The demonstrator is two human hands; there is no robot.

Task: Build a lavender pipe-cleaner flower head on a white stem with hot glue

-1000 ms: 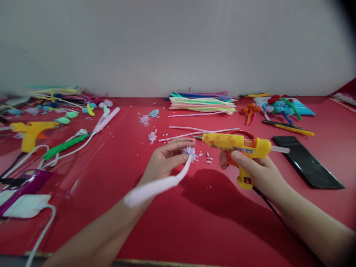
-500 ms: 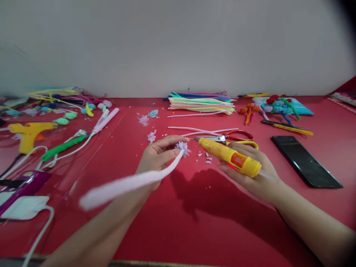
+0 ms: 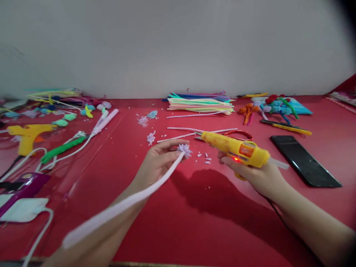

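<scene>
Between the thumb and fingers of my left hand (image 3: 151, 165) is a small lilac flower (image 3: 184, 150). Its pale lilac pipe-cleaner stem (image 3: 130, 202) slants down over my left forearm toward the camera. My right hand (image 3: 258, 178) grips a yellow glue gun (image 3: 233, 146) with a lit red light and a clear glue stick out of its back. The nozzle points left, above and a little right of the flower, apart from it. Red-and-yellow-handled scissors (image 3: 241, 134) lie partly hidden behind the gun. Small lilac clippings (image 3: 207, 162) are scattered beside the flower.
A bundle of coloured pipe cleaners (image 3: 200, 104) lies at the back by the wall. At right are a black phone (image 3: 306, 161), a cutter (image 3: 292, 129) and pipe-cleaner figures (image 3: 275, 105). A second glue gun (image 3: 27, 135), cables and a purple power strip (image 3: 30, 189) occupy the left.
The glue gun has tilted more level and its nozzle has risen slightly, its red light now plainer. The flower's stem has swung down and to the left. My left hand has barely moved.
</scene>
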